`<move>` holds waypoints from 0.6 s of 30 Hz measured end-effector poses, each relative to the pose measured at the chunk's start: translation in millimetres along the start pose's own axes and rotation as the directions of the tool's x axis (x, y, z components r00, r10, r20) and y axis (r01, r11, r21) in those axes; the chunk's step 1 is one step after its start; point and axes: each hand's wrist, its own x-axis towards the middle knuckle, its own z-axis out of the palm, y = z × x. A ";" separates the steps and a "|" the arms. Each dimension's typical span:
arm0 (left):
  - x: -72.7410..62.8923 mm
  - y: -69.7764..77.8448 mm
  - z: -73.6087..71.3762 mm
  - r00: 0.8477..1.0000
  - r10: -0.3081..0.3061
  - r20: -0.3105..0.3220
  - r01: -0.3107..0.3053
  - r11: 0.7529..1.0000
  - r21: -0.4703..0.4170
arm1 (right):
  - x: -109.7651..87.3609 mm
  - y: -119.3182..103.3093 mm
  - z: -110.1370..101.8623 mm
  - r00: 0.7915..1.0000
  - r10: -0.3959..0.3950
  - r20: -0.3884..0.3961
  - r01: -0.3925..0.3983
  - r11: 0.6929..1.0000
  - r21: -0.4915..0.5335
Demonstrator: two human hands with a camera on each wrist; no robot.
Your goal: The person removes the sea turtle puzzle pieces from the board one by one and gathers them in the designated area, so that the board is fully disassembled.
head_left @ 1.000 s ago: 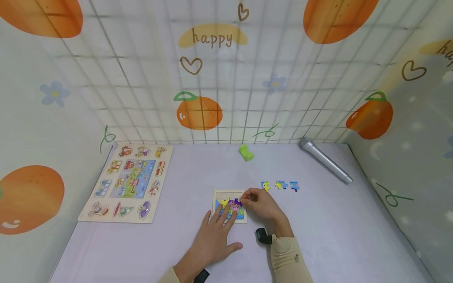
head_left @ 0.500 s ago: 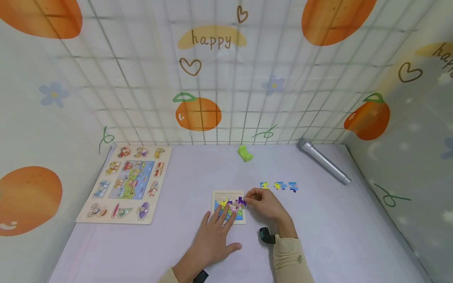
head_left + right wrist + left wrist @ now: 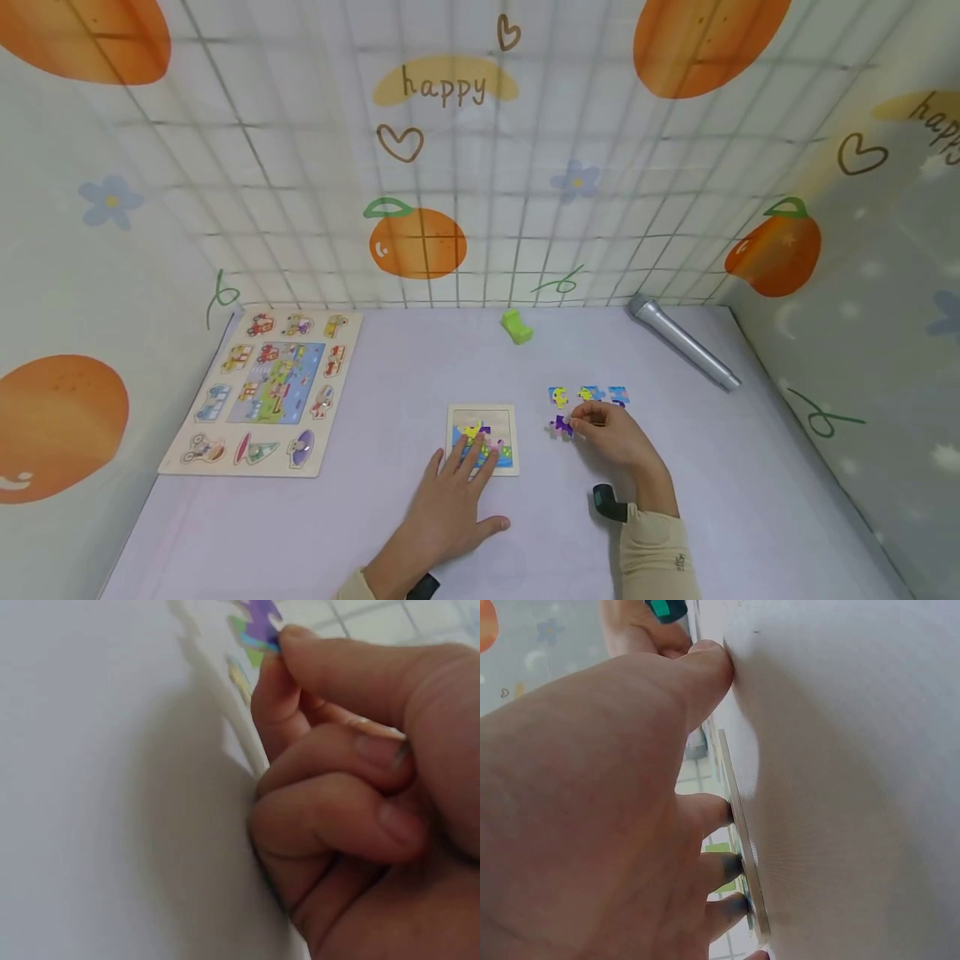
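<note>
A small wooden puzzle tray [image 3: 483, 410] lies at the middle of the table, part of its picture filled with colourful pieces. My left hand [image 3: 450, 500] rests on it with spread, straight fingers, which cover its lower pieces. In the left wrist view the fingertips press on the tray's thin board [image 3: 742, 817]. Between thumb and index finger my right hand [image 3: 615, 433] pinches a purple jigsaw piece [image 3: 560, 427], right of the tray. The right wrist view shows this purple piece [image 3: 261, 621] at the fingertips, the other fingers curled in.
Three loose jigsaw pieces [image 3: 591, 393] lie in a row just beyond my right hand. A green block [image 3: 517, 327] sits farther back. At the back right is a silver microphone [image 3: 682, 342]; a large wooden vehicle puzzle board [image 3: 258, 392] lies on the left.
My right hand has lifted the purple piece out of the tray and carried it to the right, near the loose pieces. My left hand stays on the tray.
</note>
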 end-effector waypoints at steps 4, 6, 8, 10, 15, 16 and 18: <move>-0.8 -0.4 0.6 1.000 0.005 -0.009 -0.005 1.000 -0.001 | -4.4 9.8 -21.0 0.999 0.021 -0.027 -0.021 1.000 -0.017; -0.8 -0.6 1.4 1.000 0.007 -0.019 -0.007 1.000 0.001 | -6.6 14.1 -32.8 0.999 0.030 -0.037 -0.032 0.999 -0.034; -0.7 -0.9 2.5 1.000 0.008 -0.029 -0.009 1.000 -0.002 | -9.7 17.7 -44.3 0.998 0.038 -0.043 -0.041 0.998 -0.057; -0.2 -1.1 3.4 0.999 0.009 -0.036 -0.009 1.000 -0.008 | -13.0 21.2 -55.1 0.997 0.054 -0.048 -0.058 0.995 -0.081; 1.3 -1.4 4.9 1.000 0.009 -0.029 -0.010 1.000 -0.014 | -18.7 29.3 -73.8 0.993 0.107 -0.053 -0.113 0.985 -0.132; 1.5 -1.3 4.9 1.000 0.009 -0.026 -0.010 1.000 -0.015 | -18.9 31.0 -76.1 0.992 0.116 -0.054 -0.122 0.983 -0.138; 1.9 -1.3 4.8 1.000 0.007 -0.018 -0.008 1.000 -0.017 | -18.4 34.2 -78.5 0.991 0.124 -0.054 -0.131 0.981 -0.143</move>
